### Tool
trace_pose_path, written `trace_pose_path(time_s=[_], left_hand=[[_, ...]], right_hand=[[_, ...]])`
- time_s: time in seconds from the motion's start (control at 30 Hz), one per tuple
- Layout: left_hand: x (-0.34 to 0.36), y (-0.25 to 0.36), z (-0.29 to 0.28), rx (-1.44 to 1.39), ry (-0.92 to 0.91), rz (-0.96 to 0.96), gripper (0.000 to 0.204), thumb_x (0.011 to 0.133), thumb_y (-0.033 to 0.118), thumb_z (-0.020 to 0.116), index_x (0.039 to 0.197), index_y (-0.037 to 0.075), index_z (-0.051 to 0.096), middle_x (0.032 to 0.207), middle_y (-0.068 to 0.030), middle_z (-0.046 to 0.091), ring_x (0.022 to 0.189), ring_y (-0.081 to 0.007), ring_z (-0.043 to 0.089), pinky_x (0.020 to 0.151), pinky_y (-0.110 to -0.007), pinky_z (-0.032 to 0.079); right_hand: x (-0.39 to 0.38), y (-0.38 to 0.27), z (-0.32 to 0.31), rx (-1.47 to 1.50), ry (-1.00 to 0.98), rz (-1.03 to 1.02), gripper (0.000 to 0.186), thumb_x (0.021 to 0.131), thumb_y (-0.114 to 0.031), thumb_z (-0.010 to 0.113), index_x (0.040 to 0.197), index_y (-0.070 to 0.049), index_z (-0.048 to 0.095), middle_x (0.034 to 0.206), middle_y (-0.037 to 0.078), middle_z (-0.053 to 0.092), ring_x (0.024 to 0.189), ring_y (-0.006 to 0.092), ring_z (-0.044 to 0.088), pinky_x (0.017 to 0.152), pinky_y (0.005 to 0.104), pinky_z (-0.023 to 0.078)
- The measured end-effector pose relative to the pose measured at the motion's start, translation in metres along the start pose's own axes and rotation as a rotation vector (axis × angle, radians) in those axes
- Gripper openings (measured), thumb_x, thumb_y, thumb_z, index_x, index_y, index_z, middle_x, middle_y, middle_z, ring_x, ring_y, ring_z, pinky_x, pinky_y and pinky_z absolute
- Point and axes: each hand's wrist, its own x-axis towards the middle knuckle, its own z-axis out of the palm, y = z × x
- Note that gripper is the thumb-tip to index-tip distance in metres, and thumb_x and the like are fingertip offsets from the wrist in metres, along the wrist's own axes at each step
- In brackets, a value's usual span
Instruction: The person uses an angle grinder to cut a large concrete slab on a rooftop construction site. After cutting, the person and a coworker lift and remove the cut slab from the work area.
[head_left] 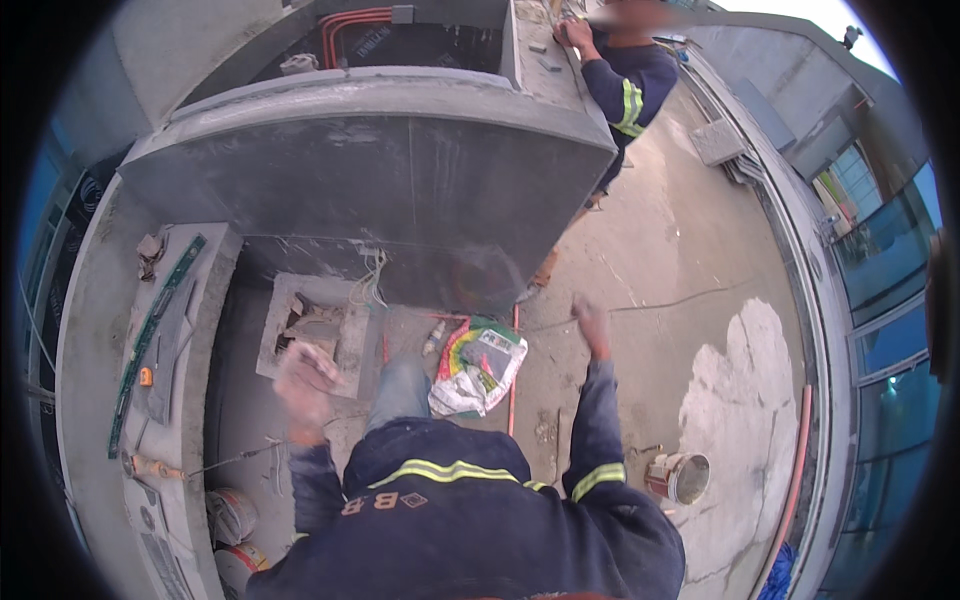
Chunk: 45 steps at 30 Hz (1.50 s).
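Observation:
My left hand is smeared by motion in front of a concrete block with a broken-out hollow; whether it holds anything is unclear. Broken brown pieces lie inside that hollow. Out over the concrete floor, my right hand is stretched forward with fingers loosely extended, and nothing shows in it. Between the two hands lies a crumpled white, green and red bag, with a small bottle beside it. Loose pale wires hang from the dark wall behind the block.
A dark-faced counter wall stands ahead. On the left ledge rest a green spirit level, an orange tape measure and a wooden-handled tool. A bucket sits at right; a co-worker leans at the counter's far right.

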Motion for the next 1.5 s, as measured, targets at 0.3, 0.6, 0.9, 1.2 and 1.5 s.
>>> trace_pose_path(time_s=[0.3,0.6,0.9,1.2,1.5], left_hand=[[0.18,0.105,-0.036,-0.054,-0.182,0.014,0.039,0.11,0.041,0.058,0.115,0.004,0.069,0.105,-0.0131,0.074,0.097,-0.0336,0.072,0.087,-0.053,0.061],[0.252,0.16,-0.016,0.031,0.268,0.3,0.03,0.104,0.043,0.07,0.091,0.019,0.056,0.079,0.0034,0.054,0.065,-0.0105,0.052,0.062,-0.03,0.045],[0.449,0.204,-0.107,0.054,0.484,0.214,0.079,0.09,0.063,0.082,0.135,0.004,0.054,0.11,-0.0085,0.065,0.099,-0.0246,0.065,0.086,-0.047,0.055],[0.534,0.201,-0.1,0.272,0.466,0.293,0.068,0.092,0.063,0.078,0.131,0.008,0.067,0.106,-0.0056,0.07,0.089,-0.0188,0.067,0.071,-0.038,0.053],[0.543,0.195,-0.099,0.379,0.533,0.367,0.048,0.095,0.046,0.073,0.126,0.009,0.074,0.108,-0.0035,0.075,0.085,-0.0147,0.071,0.064,-0.032,0.053]], right_hand=[[0.206,-0.091,-0.268,0.479,0.146,-0.067,0.071,0.105,-0.062,0.06,0.158,-0.015,0.057,0.147,0.015,0.067,0.126,0.0305,0.069,0.105,0.0473,0.055],[0.232,-0.168,-0.213,0.225,0.137,0.134,0.075,0.098,-0.071,0.066,0.145,-0.014,0.054,0.108,0.01,0.073,0.085,0.0223,0.073,0.067,0.0404,0.055],[0.252,-0.269,-0.197,-0.398,0.191,0.361,0.058,0.103,-0.053,0.063,0.103,0.004,0.073,0.08,0.018,0.075,0.067,0.031,0.076,0.062,0.0457,0.056],[0.267,-0.26,-0.175,-0.795,0.336,0.388,0.069,0.106,-0.063,0.051,0.119,-0.002,0.08,0.113,0.024,0.079,0.107,0.0387,0.078,0.097,0.0507,0.057],[0.269,-0.261,-0.171,-0.81,0.28,0.472,0.068,0.108,-0.062,0.045,0.117,-0.006,0.082,0.121,0.025,0.078,0.117,0.0429,0.074,0.103,0.0524,0.054]])
